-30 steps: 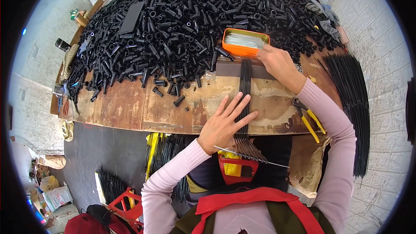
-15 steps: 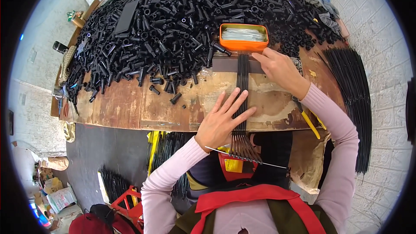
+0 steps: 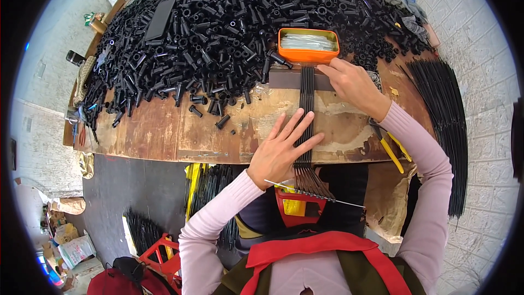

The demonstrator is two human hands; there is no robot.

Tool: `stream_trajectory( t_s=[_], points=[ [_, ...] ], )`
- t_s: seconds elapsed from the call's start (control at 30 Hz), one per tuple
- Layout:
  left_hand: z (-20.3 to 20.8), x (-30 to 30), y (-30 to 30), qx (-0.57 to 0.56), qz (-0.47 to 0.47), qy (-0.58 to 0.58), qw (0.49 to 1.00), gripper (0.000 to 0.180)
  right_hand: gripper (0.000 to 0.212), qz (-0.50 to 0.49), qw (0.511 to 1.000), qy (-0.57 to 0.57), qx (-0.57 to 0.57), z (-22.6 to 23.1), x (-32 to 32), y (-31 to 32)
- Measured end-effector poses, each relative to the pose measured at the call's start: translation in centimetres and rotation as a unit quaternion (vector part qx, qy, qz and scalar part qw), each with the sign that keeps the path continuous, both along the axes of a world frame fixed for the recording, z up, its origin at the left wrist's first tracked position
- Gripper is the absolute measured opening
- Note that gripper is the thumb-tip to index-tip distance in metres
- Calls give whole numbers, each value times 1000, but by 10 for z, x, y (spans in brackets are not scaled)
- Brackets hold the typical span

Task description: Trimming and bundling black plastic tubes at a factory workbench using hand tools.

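Observation:
A row of thin black rods (image 3: 307, 90) lies side by side across the wooden table, running from the orange tin past the near edge. My left hand (image 3: 278, 150) presses flat on the rods with its fingers spread. Below the edge, the rods' near ends fan out along a thin metal rod (image 3: 349, 204), which slants over my lap. My right hand (image 3: 352, 84) is beside the far ends of the black rods, fingers curled together; what they pinch, if anything, is hidden. Just beyond stands the orange tin (image 3: 309, 56), holding pale thin strips (image 3: 308, 41).
A large heap of black tubular parts (image 3: 229, 38) covers the far table (image 3: 158, 136). A dark flat phone-like slab (image 3: 160, 20) rests on it. Pliers with yellow handles (image 3: 390, 150) lie right of the rods. A big bundle of black rods (image 3: 445, 114) hangs over the right edge.
The view shifts very slightly. Both hands stay in nearly the same places, and the row of rods looks unchanged.

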State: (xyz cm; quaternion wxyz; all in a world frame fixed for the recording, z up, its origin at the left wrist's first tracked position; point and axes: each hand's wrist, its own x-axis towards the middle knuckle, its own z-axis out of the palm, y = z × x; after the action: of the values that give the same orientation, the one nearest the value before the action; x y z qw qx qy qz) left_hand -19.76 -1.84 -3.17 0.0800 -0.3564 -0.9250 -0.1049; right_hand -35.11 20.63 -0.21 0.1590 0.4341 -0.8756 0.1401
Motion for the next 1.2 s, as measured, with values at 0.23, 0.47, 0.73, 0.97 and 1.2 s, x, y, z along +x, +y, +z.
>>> stream_trajectory(
  t_s=[0.23,0.47,0.73,0.97,1.2],
  points=[
    [1,0,1,7,-2,-13,1000,88,32,-5,1000,-3,12,-1,-3,-1],
    [1,1,0,2,1,-12,1000,88,32,-2,1000,10,10,-2,-3,-3],
    [3,1,1,8,3,-18,1000,87,32,4,1000,9,0,-2,-4,-1],
    [2,0,0,2,1,-18,1000,86,30,2,1000,9,0,0,-1,1],
    [2,1,1,18,5,-19,1000,89,27,7,1000,15,8,-4,-6,-6]
  ],
)
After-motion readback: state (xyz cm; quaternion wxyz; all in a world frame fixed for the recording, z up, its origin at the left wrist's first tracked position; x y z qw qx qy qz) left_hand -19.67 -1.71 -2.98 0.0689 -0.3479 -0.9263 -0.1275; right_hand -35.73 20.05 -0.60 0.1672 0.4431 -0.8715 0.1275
